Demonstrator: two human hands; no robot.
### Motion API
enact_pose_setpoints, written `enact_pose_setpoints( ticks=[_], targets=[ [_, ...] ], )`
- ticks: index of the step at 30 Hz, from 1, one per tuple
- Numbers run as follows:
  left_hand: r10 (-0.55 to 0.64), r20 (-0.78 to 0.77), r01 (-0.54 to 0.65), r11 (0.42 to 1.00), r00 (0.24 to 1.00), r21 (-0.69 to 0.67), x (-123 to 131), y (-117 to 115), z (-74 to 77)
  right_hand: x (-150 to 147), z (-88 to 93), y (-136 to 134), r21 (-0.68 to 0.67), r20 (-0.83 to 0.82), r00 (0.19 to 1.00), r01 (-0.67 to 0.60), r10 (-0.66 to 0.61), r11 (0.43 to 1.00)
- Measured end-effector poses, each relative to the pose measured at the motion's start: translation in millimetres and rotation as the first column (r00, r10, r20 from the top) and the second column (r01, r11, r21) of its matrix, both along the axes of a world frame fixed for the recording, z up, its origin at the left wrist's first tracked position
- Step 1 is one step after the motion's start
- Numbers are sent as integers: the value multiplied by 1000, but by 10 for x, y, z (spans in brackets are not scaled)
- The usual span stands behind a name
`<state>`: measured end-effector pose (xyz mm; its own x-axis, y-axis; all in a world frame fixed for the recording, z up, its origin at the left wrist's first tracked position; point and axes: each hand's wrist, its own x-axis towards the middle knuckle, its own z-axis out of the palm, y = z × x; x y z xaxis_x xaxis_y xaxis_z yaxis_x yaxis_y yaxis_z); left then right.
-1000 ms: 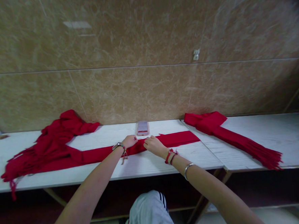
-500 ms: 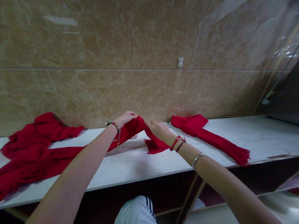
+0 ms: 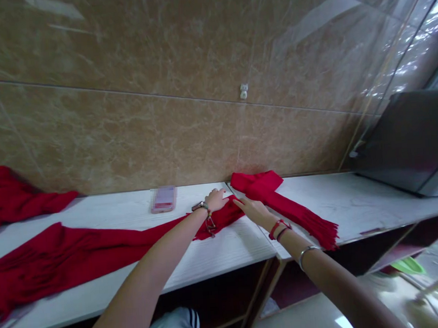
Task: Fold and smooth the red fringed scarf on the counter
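A long red scarf (image 3: pixel 108 242) stretches along the white counter from the left, its near end doubled over in front of me. My left hand (image 3: pixel 216 200) is closed on that folded end, fingers bent at its upper edge. From the other side, my right hand (image 3: pixel 256 211) pinches the right tip of the fold; part of its grip is hidden. The fold rests on or just above the counter. Right of my hands lies a second red scarf (image 3: pixel 280 197), folded across itself, its fringe towards the front edge.
More red cloth (image 3: pixel 21 201) is heaped at the left against the tiled wall (image 3: pixel 135 134). A phone (image 3: pixel 163 198) lies on the white counter (image 3: pixel 210 258) behind the long scarf. At the far right stands a dark grey box-like appliance (image 3: pixel 399 143). Open shelves run underneath.
Both hands have lowered the raised fold of scarf towards the counter and moved right, closer to the second scarf. The view has turned right, and the phone has come into plain sight.
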<state>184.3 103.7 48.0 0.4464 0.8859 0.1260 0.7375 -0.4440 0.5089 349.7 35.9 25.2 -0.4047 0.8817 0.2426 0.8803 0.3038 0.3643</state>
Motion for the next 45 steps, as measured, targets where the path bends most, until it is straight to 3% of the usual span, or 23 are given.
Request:
enact_pose_setpoints(
  ticks=[3, 7, 16, 22, 25, 28, 31, 35, 42, 45],
  targets=[
    [-109, -138, 122, 988, 984, 90, -119, -248, -186, 82, -201, 47, -46, -56, 998, -23, 20, 999],
    [-161, -347, 228, 960, 924, 161, -357, -486, -297, 172, -258, 138, -46, -130, 989, -83, 76, 995],
    [6, -410, 115, 957, 912, 268, -491, -531, -379, 54, -254, 189, -62, -397, 900, -221, 179, 973],
    [36, -462, 102, 958, 886, 270, -664, -519, -351, -26, -227, 47, -82, -331, 939, -121, 87, 989],
    [23, -459, 135, 942, 888, 308, -671, -503, -339, -25, -101, 61, -11, -306, 948, -98, 90, 995],
    [-1, -447, 186, 910, 894, 370, -642, -531, -361, -10, -54, 92, 132, -323, 926, -162, 198, 978],
    [-28, -421, 185, 923, 907, 336, -638, -593, -388, 30, -159, 88, 179, -343, 902, -212, 263, 961],
    [-43, -390, 170, 940, 920, 297, -679, -621, -399, 89, -325, 34, 66, -288, 913, -281, 288, 957],
    [-51, -395, 189, 929, 917, 319, -709, -588, -414, 72, -246, -23, 164, -355, 900, -208, 254, 964],
    [-63, -413, 211, 923, 909, 322, -719, -613, -464, 65, -335, -59, 182, -363, 895, -206, 261, 961]
  ],
)
